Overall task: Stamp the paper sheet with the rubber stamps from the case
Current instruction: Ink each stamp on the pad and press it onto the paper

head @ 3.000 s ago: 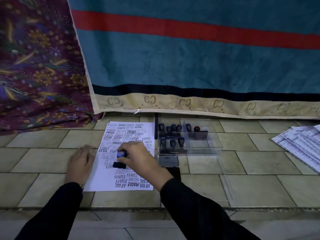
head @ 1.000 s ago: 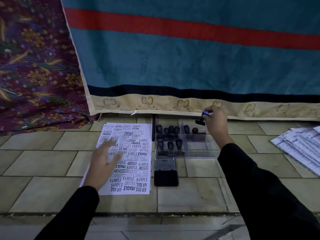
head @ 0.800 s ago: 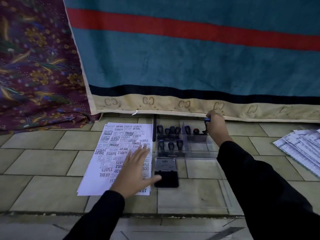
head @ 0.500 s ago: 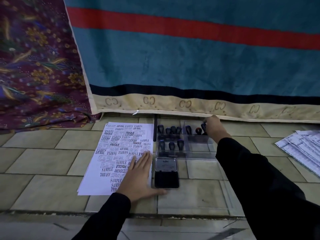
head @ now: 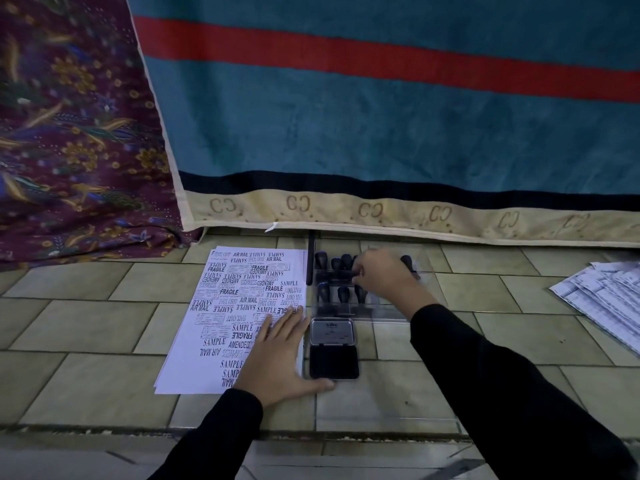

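The white paper sheet [head: 235, 306], crowded with black stamp prints, lies on the tiled floor. My left hand [head: 280, 355] rests flat on its lower right corner, thumb beside the open black ink pad [head: 333, 351]. Right of the sheet stands the clear plastic case [head: 427, 292] with two rows of dark-handled rubber stamps [head: 341, 294]. My right hand [head: 384, 275] is over the case's back row, fingers curled around one stamp [head: 356, 271] that still stands in the case. Another stamp handle [head: 408, 263] shows just right of that hand.
The case's clear lid [head: 381, 407] lies flat on the tiles near me. A fan of printed sheets [head: 602, 299] lies at the right edge. A teal blanket with a red stripe [head: 381, 116] and a purple floral cloth [head: 69, 133] hang behind.
My right hand put the blue-topped stamp down at the case's right end, then moved left to the back row. My left hand slid from the sheet's left side to its lower right corner.
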Demonstrator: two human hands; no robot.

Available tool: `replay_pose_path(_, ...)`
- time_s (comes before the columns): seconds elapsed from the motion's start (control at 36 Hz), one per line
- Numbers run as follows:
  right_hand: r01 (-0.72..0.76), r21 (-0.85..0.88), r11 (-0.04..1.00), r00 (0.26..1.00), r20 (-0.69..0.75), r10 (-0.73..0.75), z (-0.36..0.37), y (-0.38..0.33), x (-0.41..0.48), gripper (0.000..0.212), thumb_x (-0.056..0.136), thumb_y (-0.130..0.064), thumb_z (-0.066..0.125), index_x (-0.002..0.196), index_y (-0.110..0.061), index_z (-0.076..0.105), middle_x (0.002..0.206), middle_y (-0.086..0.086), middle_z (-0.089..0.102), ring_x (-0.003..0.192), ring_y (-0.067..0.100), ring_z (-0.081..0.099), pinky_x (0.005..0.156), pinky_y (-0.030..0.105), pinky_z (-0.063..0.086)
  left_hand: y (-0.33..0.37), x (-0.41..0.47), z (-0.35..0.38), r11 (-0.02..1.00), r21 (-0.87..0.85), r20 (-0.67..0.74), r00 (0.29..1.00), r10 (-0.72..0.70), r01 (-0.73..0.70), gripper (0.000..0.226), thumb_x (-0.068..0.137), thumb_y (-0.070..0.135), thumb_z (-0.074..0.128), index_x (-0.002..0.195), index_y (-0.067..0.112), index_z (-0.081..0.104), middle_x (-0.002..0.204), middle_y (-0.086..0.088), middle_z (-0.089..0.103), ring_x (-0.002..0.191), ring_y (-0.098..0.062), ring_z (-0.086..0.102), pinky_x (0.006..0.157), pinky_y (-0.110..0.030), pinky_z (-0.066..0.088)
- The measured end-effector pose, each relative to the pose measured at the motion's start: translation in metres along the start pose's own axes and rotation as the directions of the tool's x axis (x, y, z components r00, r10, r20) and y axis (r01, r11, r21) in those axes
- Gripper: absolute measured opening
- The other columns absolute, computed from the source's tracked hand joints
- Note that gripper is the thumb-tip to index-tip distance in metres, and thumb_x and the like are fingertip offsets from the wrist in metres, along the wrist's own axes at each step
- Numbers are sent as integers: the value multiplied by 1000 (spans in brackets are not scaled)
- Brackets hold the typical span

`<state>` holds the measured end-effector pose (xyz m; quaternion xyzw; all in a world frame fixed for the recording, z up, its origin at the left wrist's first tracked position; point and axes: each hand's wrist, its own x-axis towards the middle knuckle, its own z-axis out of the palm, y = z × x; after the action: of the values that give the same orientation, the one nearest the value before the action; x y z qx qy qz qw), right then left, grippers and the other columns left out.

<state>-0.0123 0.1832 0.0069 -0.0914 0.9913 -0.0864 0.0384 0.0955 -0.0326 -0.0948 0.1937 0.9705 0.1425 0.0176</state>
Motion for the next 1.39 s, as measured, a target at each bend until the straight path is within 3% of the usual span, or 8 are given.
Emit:
replay_pose_path(0.11, -2, -98, 995, 999, -37, -2, 5, -12, 0, 7, 86, -7, 52, 84, -10, 58, 91, 15, 61, 82, 30, 59, 64, 32, 42, 1, 0, 0, 1000, -10, -10, 1000, -7, 7, 130, 53, 104, 29, 154, 29, -2, 161, 13, -11, 145, 0, -17, 116, -30, -23)
replay_pose_path(0.22, 3, -140, 990, 998, -62, -12, 10, -18, 0, 14, 85, -1, 50, 94, -3, 61, 98, 18, 63, 87, 32, 63, 62, 33, 42, 1, 0, -1, 1000, -16, -11, 1000, -7, 7, 130, 53, 104, 30, 154, 29, -2, 160, 14, -11, 145, 0, -16, 116, -31, -21)
replay_pose_path(0.39, 12, -180, 984, 1000, -25, -16, 23, -18, -1, 25, 85, 1, 50, 109, 1, 56, 111, 21, 60, 100, 37, 61, 81, 44, 50, 1, -1, -1, 1000, -26, -18, 1000, -9, 8, 128, 54, 103, 29, 155, 29, 1, 161, 14, -9, 145, 1, -15, 117, -31, -20)
replay_pose_path(0.64, -6, -273, 962, 1000, -20, 1, 28, -23, -6, 27, 84, 4, 53, 110, 2, 58, 119, 21, 54, 108, 36, 55, 84, 43, 49, 1, 0, -1, 999, -51, -33, 999, -12, 10, 126, 54, 103, 32, 154, 33, 1, 159, 18, -7, 144, 4, -13, 117, -30, -19)
replay_pose_path(1.11, -88, -285, 954, 996, -4, 91, 19, -30, -9, 36, 85, 8, 53, 121, 5, 50, 123, 23, 53, 113, 37, 56, 86, 42, 51, -1, 1, 2, 998, -69, -44, 999, -4, 1, 125, 53, 104, 33, 153, 36, -1, 158, 19, -9, 143, 4, -13, 116, -28, -21)
replay_pose_path(1.39, -53, -184, 982, 997, 40, 61, 8, -29, -14, 30, 88, 5, 47, 118, 4, 51, 122, 24, 54, 114, 37, 54, 89, 42, 49, -2, 2, 3, 998, -63, -40, 999, -5, 3, 128, 53, 104, 32, 154, 31, 3, 158, 18, -9, 144, 2, -13, 118, -32, -16)
